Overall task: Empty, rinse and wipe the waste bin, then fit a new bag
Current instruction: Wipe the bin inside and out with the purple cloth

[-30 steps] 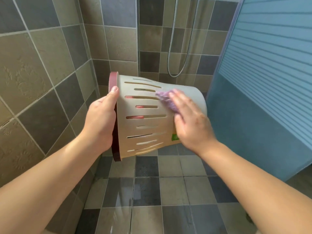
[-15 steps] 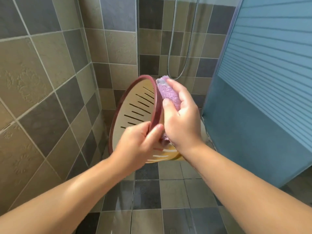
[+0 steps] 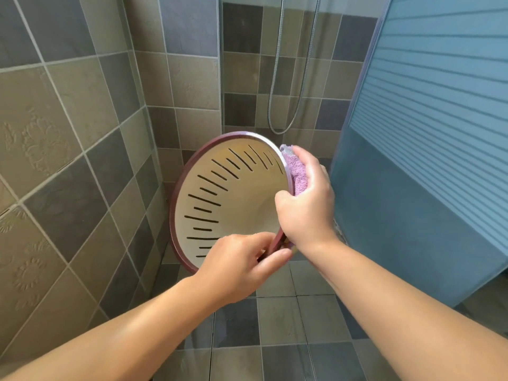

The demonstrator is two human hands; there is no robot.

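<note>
Sideways, bin (image 3: 228,199) rim pinched by left hand (image 3: 242,266), right hand (image 3: 308,204) clutching cloth (image 3: 298,171) against it.

this is a home bathroom, seen from inside its shower corner. the walls (image 3: 68,127) carry square tiles in grey, beige and olive, some pressed with a floral relief, and the same mixed tiles cover the floor (image 3: 277,320), which looks wet and glossy. a metal shower hose (image 3: 286,116) hangs in a loop against the back wall. on the right stands a blue frosted partition (image 3: 428,166) with horizontal stripes across its upper part.
</note>
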